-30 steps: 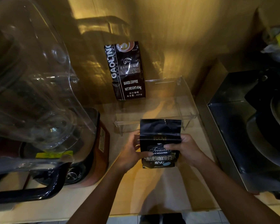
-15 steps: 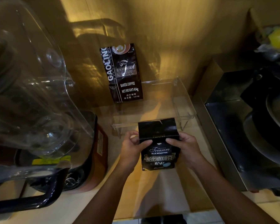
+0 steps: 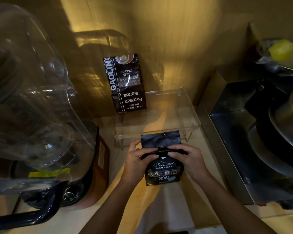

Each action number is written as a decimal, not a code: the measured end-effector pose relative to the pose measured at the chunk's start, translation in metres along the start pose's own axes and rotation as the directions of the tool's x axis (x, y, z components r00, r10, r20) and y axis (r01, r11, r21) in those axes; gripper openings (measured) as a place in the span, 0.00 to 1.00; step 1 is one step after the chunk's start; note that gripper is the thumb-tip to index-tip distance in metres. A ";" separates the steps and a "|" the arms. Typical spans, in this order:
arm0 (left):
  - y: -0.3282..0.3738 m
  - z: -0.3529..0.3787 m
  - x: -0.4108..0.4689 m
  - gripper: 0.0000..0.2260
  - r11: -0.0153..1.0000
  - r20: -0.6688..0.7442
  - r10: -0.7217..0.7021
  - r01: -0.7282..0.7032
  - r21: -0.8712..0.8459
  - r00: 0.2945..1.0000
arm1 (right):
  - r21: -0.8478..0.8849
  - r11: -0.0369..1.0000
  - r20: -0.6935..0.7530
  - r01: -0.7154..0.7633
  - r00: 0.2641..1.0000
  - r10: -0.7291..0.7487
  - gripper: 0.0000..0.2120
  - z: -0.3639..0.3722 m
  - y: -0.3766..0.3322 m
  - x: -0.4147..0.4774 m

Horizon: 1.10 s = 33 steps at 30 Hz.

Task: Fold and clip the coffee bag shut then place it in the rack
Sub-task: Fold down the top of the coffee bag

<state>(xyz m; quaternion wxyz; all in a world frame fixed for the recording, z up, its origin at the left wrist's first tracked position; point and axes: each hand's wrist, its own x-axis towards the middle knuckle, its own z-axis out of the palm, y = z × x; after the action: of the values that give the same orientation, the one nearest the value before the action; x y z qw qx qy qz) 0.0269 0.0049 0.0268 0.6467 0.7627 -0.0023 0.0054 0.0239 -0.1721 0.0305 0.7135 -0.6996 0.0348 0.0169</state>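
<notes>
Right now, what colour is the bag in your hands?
Black with pale lettering, the coffee bag, clearest in the head view.

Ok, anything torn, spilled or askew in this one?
One oddity: the top edge of the Treasure coffee bag, held by the left hand and right hand, shows a small notch or tear near its middle. No spill is visible. The Gaoling bag leans against the wall behind the clear rack.

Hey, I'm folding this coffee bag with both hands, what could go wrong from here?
1. No clip is visible; if either the left hand or right hand lets go to fetch one, the coffee bag top may spring open.
2. The clear rack is hard to see, so the bag could catch its front edge.
</notes>
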 end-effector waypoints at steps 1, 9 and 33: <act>0.002 0.001 -0.001 0.18 1.000 -0.013 0.002 -0.001 0.012 1.000 | -0.008 1.000 -0.001 0.011 1.000 -0.011 0.17 0.000 -0.001 0.000; 0.006 0.002 -0.007 0.11 0.920 -0.069 0.168 -0.131 0.370 0.983 | -0.442 0.883 -0.076 0.155 0.975 -0.209 0.11 0.000 -0.001 -0.003; 0.028 0.016 0.000 0.05 0.572 0.361 0.322 -0.484 0.662 0.875 | -0.720 0.511 0.243 0.470 0.860 -0.448 0.13 0.000 -0.012 -0.006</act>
<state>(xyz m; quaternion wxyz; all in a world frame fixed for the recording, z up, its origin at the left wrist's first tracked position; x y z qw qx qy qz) 0.0270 -0.0154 0.0518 0.2615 0.9319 -0.2393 0.0768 0.0191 -0.1726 0.0434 0.3323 -0.9154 -0.1707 -0.1499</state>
